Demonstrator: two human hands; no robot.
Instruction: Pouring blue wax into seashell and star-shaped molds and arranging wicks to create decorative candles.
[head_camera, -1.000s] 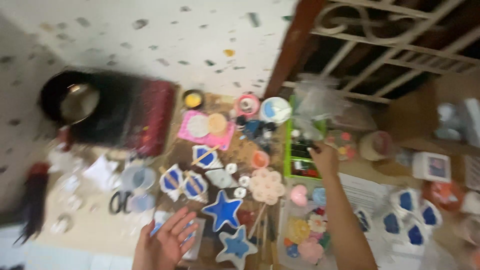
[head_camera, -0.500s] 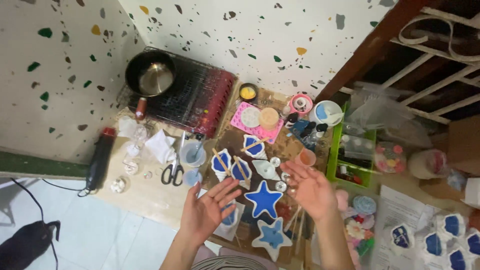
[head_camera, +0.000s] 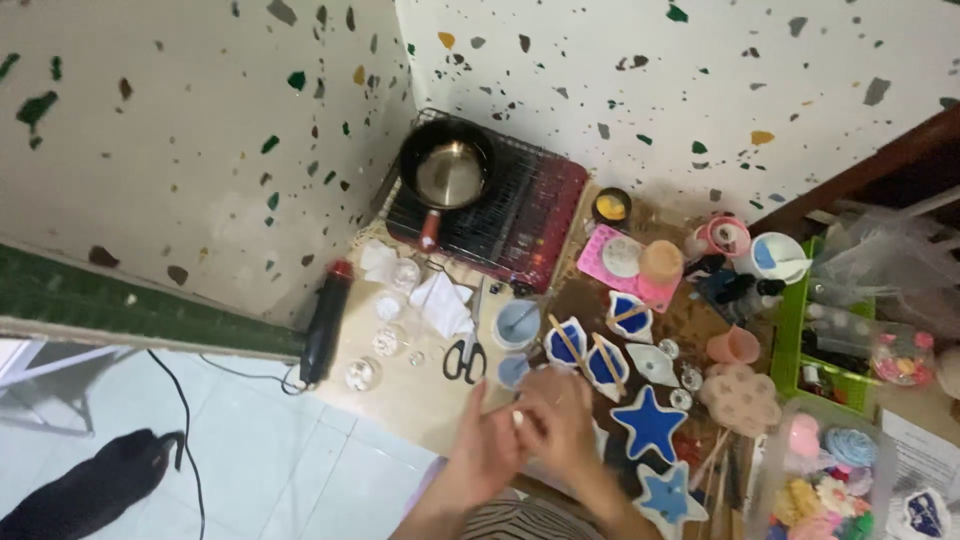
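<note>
The left hand and the right hand meet over the near edge of the low table, fingertips pressed together around something small and pale caught between them; what it is I cannot tell, too little of it shows; both hands reach it equally, neither nearer.

Just beyond the fingers, away from the body, stand a small blue cup and a pale mixing cup with a stick in it; the scissors lie just to the left of those, their long axis running away from the hands toward the red grill.

To the right of the grip the blue star mould lies close, a second star nearer the body; that side is crowded; left of the hands the tabletop is barer, then its edge drops to the tiled floor.
</note>
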